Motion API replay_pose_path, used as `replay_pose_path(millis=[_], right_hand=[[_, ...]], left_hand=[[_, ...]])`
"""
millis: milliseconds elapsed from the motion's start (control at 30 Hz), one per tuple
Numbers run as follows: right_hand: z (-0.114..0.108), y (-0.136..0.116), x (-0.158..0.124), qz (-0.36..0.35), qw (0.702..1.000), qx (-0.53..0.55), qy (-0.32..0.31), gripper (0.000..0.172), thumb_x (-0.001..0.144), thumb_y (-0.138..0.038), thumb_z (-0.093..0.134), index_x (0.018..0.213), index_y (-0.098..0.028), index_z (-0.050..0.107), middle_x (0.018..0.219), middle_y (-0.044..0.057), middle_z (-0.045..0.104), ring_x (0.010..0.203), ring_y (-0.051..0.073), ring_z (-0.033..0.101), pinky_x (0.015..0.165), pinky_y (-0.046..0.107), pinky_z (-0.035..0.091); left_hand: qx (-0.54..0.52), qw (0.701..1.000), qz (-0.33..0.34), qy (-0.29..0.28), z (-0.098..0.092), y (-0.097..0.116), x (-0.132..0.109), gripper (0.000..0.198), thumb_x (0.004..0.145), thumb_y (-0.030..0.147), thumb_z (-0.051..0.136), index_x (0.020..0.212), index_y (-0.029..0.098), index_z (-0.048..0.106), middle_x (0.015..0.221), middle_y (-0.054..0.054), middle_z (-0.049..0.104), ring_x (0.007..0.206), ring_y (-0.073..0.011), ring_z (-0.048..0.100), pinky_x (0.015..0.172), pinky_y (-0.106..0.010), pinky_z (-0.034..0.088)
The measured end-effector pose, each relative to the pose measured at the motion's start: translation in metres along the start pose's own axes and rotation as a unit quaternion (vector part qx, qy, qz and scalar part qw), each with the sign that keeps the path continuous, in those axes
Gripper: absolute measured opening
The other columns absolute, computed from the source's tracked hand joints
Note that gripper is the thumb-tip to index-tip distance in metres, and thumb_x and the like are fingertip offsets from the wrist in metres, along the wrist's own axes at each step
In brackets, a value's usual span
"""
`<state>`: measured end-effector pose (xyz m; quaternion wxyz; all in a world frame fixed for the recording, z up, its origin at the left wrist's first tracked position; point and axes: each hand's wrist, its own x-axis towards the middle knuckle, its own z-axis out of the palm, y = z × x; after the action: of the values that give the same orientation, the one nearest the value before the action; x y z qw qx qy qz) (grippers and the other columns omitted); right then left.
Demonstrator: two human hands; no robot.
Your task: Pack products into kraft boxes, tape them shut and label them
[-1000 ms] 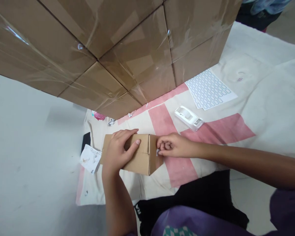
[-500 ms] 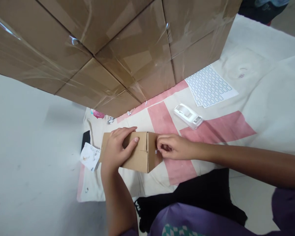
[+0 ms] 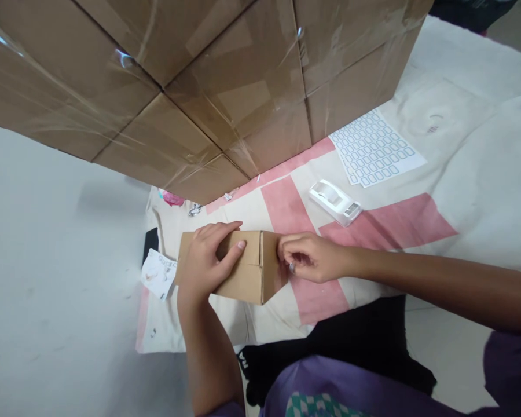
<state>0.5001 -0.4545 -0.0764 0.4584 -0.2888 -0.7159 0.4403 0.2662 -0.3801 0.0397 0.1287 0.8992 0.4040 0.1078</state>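
A small brown cardboard box [image 3: 238, 284] lies on the cloth in front of me. My left hand [image 3: 211, 255] is laid over its top, thumb and fingers spread across and gripping the sides. At the box's right end, my right hand [image 3: 306, 258] is closed, its fingers curled and pinched against the end face. A tiny shiny scrap [image 3: 292, 268] shows at its fingertips, too small to name for certain. Just beyond the right hand sits a white tape dispenser [image 3: 335, 201].
Large taped cardboard boxes [image 3: 243, 98] stand stacked along the back. Sheets of blue-outlined labels [image 3: 377, 150] lie at the right. On the left are a printed paper [image 3: 158, 275], a black object [image 3: 150, 243] and a pink wrapper [image 3: 171, 198], beside a pale wall [image 3: 61, 249].
The right hand's fingers have curled in slightly at the box's end, and the shiny scrap has shifted right with them. My left hand and the box keep their place.
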Motion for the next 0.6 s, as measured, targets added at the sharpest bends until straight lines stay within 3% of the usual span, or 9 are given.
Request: replay_pose_path(millis=[300,600], right_hand=[[0.0038,0.0019,-0.0012,0.007,0.997,-0.083,0.006,0.011,0.088,-0.019,0.062,0.083,-0.02,0.052,0.08,-0.002,0.057,0.068,0.01,0.052,0.062,0.024,0.041],[0.005,0.0051,-0.0015,0.018,0.995,-0.1,0.007,0.013,0.091,-0.023,0.063,0.085,-0.02,0.053,0.08,-0.002,0.058,0.066,0.01,0.051,0.06,0.024,0.039]], left_hand=[[-0.003,1.0,-0.003,0.001,0.0001,0.0007,0.0003,0.031,0.099,0.041,0.057,0.121,0.022,0.068,0.11,-0.006,0.074,0.103,-0.0251,0.066,0.097,-0.045,0.044],[0.003,1.0,-0.01,-0.008,0.0004,-0.0003,-0.0006,0.033,0.1,0.044,0.054,0.122,0.023,0.067,0.111,-0.006,0.074,0.105,-0.0255,0.065,0.098,-0.045,0.044]])
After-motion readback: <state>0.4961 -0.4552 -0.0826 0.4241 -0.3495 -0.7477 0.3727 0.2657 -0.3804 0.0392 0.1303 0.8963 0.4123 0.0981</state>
